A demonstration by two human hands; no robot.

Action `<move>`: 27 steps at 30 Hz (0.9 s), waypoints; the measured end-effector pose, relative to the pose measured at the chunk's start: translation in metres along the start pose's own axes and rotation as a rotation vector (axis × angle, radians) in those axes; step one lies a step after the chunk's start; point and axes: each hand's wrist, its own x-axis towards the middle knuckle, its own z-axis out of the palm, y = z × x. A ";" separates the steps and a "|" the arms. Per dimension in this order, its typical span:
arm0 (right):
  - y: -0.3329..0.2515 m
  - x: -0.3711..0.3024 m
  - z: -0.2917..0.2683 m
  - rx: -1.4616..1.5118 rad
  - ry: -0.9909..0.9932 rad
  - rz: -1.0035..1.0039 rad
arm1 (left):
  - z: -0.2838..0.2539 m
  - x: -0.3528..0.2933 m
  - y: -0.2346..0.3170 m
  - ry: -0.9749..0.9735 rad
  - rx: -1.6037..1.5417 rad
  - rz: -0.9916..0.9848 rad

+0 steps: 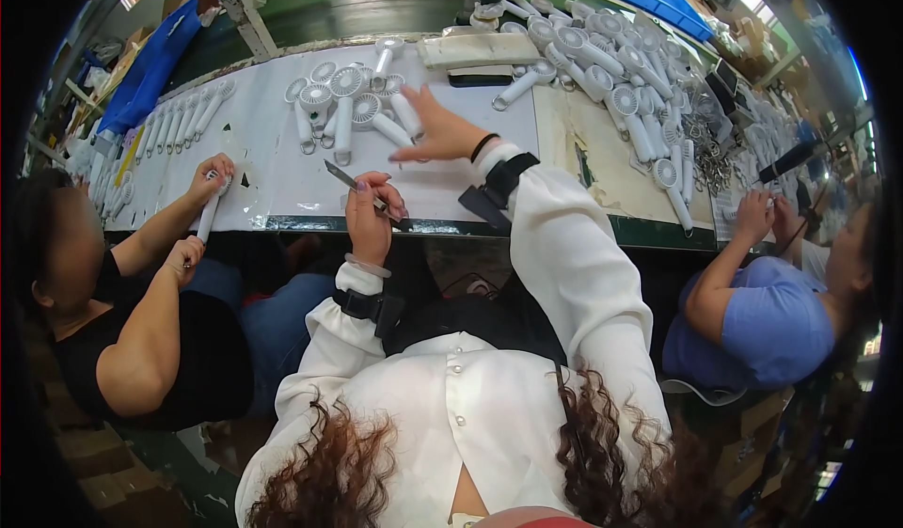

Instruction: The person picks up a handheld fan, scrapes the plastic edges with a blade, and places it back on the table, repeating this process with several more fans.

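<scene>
My left hand [372, 210] is closed around a small knife [340, 174], its slim grey blade pointing up and left over the table's near edge. Farther right, my right hand [442, 131] reaches over the table with its fingers spread. A white handheld fan [405, 114] lies between its thumb and fingers; whether they touch it I cannot tell. Just left of that hand is a loose group of white handheld fans [344, 82], with round grilles and metal rings at the handle ends.
A big heap of white fans [611, 48] covers the right of the table. At left, a co-worker's hands [214, 176] hold a fan, near a row of fans [179, 124]. Another co-worker [771, 302] sits at right. Blue trays [141, 81] stand behind.
</scene>
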 end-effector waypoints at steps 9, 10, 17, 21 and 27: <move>0.006 0.031 0.065 -0.064 0.099 0.075 | 0.004 -0.006 -0.006 0.029 -0.015 0.047; 0.008 0.037 0.068 -0.076 0.116 0.074 | 0.003 -0.005 -0.006 0.026 -0.023 0.043; 0.004 0.068 0.072 -0.028 0.075 0.014 | 0.000 -0.006 0.000 0.068 0.045 0.054; 0.023 0.044 0.047 -0.015 0.127 -0.094 | -0.003 -0.001 -0.008 0.023 0.005 -0.015; -0.003 -0.074 -0.044 -0.123 0.174 -0.097 | -0.001 -0.008 -0.010 0.037 0.005 -0.005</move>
